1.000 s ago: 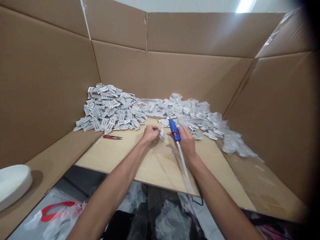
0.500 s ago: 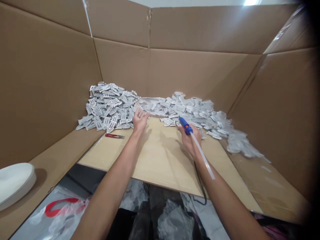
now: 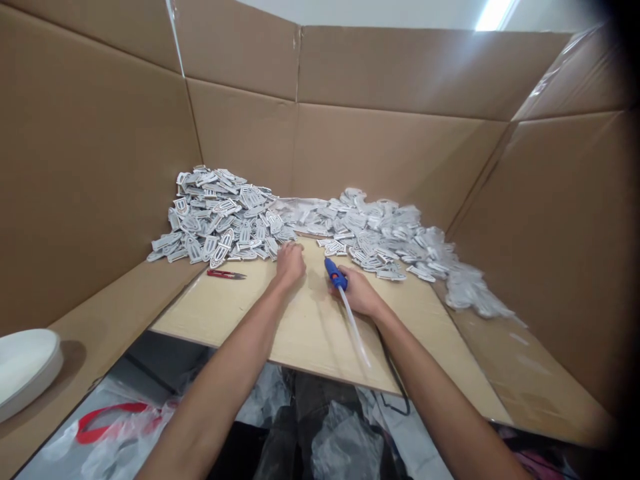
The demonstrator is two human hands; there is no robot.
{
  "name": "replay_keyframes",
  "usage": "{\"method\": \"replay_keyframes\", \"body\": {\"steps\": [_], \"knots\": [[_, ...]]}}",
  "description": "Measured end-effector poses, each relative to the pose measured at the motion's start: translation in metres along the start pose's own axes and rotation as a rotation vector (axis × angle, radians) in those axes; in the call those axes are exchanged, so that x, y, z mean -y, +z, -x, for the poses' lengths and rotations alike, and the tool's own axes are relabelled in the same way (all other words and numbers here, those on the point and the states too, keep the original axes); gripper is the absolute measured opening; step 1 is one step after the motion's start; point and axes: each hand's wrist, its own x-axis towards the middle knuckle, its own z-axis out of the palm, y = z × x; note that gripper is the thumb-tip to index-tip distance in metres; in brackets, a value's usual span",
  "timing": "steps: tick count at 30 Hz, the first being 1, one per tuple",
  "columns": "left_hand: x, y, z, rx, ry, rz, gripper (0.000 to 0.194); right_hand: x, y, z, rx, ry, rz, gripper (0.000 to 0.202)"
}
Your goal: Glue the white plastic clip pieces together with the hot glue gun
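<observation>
My right hand [image 3: 356, 291] is closed round a blue glue gun [image 3: 336, 272], its nozzle pointing away from me. A long translucent glue stick [image 3: 354, 325] sticks out of its back end. My left hand [image 3: 291, 265] is closed over the wooden board [image 3: 320, 340], fingers curled at the near edge of a heap of grey-white, shield-shaped pieces [image 3: 225, 217]. What those fingers hold, if anything, is hidden. Beyond the glue gun lies another pile of similar pieces [image 3: 367, 227], partly in clear plastic wrapping.
Red-handled thread snips [image 3: 226, 274] lie left of my left hand. A round white dish [image 3: 30, 370] stands at the far left. Tall cardboard walls [image 3: 380, 70] enclose the back and sides. A dark cord [image 3: 393, 363] hangs over the board's front edge. Plastic bags [image 3: 345, 440] lie below.
My right hand has moved left with the glue gun, closer to my left hand. My left hand has drawn back slightly from the heap, and its fingers have curled in.
</observation>
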Motion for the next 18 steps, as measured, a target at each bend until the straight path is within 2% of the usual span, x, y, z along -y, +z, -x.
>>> {"method": "replay_keyframes", "body": {"steps": [4, 8, 11, 14, 18], "knots": [[-0.01, 0.02, -0.006, 0.133, 0.205, 0.056, 0.05, 0.0, -0.006, 0.001, 0.003, 0.039, 0.025, 0.009], [-0.02, 0.036, -0.017, 0.256, 0.307, 0.092, 0.057, -0.016, -0.018, 0.006, -0.015, 0.073, -0.025, 0.016], [-0.026, 0.039, -0.029, 0.283, 0.337, 0.067, 0.047, -0.031, -0.029, 0.009, -0.028, 0.101, -0.121, 0.019], [-0.029, 0.037, -0.04, 0.26, 0.319, 0.017, 0.035, -0.041, -0.036, 0.01, -0.118, 0.175, -0.144, 0.017], [-0.026, 0.032, -0.045, 0.208, 0.252, -0.034, 0.018, -0.039, -0.034, 0.011, -0.124, 0.138, -0.231, 0.025]]}}
